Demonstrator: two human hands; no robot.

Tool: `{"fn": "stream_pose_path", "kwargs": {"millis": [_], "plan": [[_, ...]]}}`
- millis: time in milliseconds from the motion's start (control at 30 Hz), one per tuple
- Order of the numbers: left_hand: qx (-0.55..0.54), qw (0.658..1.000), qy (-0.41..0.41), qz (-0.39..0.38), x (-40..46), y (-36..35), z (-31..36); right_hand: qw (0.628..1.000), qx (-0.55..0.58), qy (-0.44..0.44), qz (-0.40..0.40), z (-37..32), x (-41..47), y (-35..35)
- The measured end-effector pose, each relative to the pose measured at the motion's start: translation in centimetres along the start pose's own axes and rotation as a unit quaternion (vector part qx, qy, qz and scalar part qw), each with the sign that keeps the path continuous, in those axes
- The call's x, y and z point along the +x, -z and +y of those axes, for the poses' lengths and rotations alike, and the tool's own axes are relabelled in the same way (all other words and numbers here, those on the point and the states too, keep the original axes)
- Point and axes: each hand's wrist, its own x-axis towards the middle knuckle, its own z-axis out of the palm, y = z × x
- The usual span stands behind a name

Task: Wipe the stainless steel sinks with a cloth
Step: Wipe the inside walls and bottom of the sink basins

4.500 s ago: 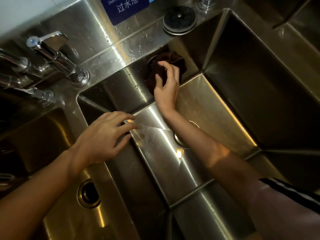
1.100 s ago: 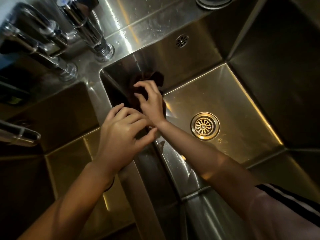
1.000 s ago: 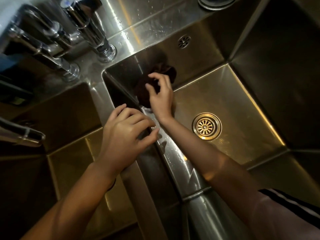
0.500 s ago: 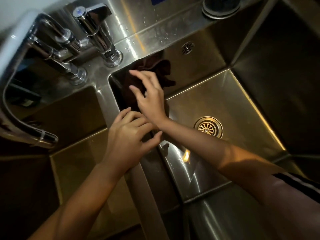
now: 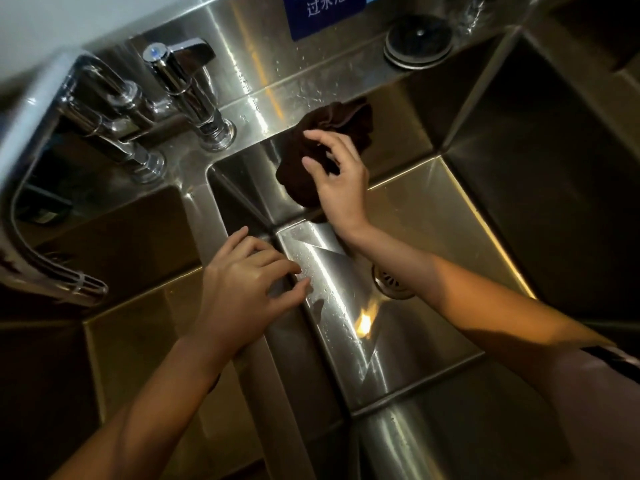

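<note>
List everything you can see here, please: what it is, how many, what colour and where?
Sink basins: three at least partly in view, stainless steel, side by side; the middle one is being wiped.
Cloth: one, dark brown, bunched against the middle basin's back wall.
Drain strainer: one, metal, middle basin floor, partly hidden by the right forearm.
Taps: two, chrome, back ledge at left.
Round stopper: one, dark, on the back ledge.
Sign: one, blue with white characters, backsplash.
Left hand: resting on the divider between the left and middle basins.
Right hand: pressing the cloth with curled fingers.
</note>
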Motion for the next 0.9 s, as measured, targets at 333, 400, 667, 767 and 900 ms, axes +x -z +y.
{"fn": "stream_pose_path", "kwargs": {"millis": [333, 400, 667, 767, 900], "plan": [[0.009, 1.000, -0.017, 0.004, 0.0, -0.3, -0.1, 0.982, 0.006, 0.047, -0.181, -0.7, -4.7, -5.7], [0.008, 1.000, -0.019, 0.009, 0.0, -0.3, -0.1, 0.978, 0.011, 0.063, -0.197, 0.2, -4.9, -5.9], [0.016, 1.000, -0.009, -0.001, -0.1, -0.4, -0.2, 0.942, -0.168, -0.055, -0.284, 8.2, -6.1, -2.8], [0.014, 1.000, -0.003, 0.000, -0.1, -0.5, -0.3, 0.915, -0.248, -0.084, -0.308, 11.0, -5.0, 0.3], [0.013, 1.000, 0.000, 0.000, -0.1, -0.5, -0.4, 0.866, -0.333, -0.050, -0.369, 12.1, -2.7, 3.1]]}}
